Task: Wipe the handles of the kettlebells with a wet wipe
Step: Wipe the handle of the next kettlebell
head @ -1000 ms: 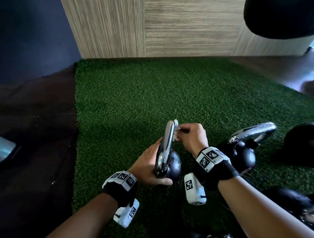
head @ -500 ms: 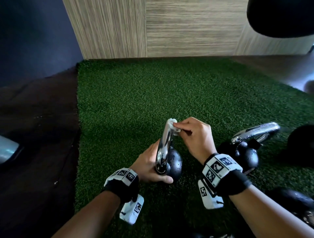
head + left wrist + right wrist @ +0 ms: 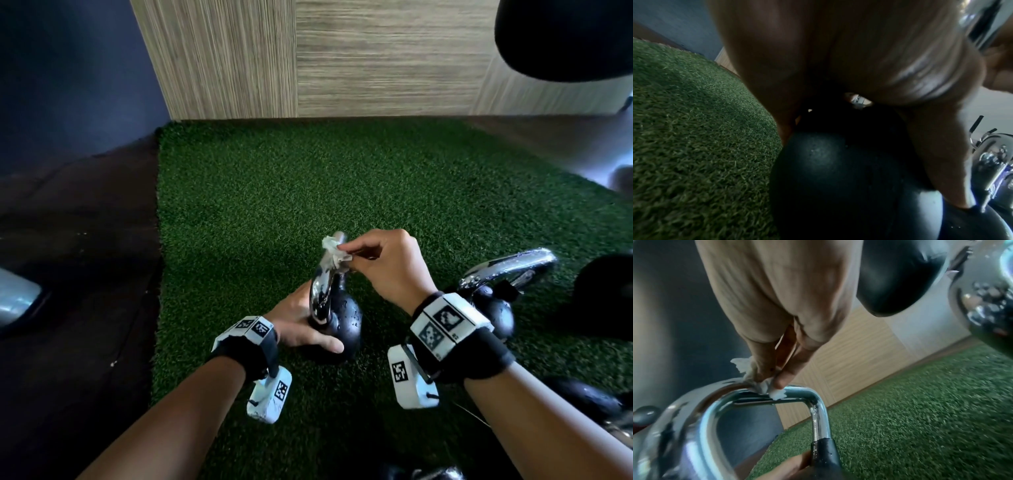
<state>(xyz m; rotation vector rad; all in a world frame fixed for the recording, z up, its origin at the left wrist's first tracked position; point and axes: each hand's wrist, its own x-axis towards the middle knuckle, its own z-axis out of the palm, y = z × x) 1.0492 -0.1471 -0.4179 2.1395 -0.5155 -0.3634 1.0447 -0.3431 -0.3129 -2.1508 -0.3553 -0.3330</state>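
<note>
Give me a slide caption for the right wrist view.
Right hand pinches a wet wipe against the kettlebell's chrome handle.

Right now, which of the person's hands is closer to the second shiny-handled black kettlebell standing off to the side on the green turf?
The right hand. It pinches a white wet wipe just left of that second kettlebell; the left hand holds the black ball of the kettlebell being wiped, farther away.
</note>
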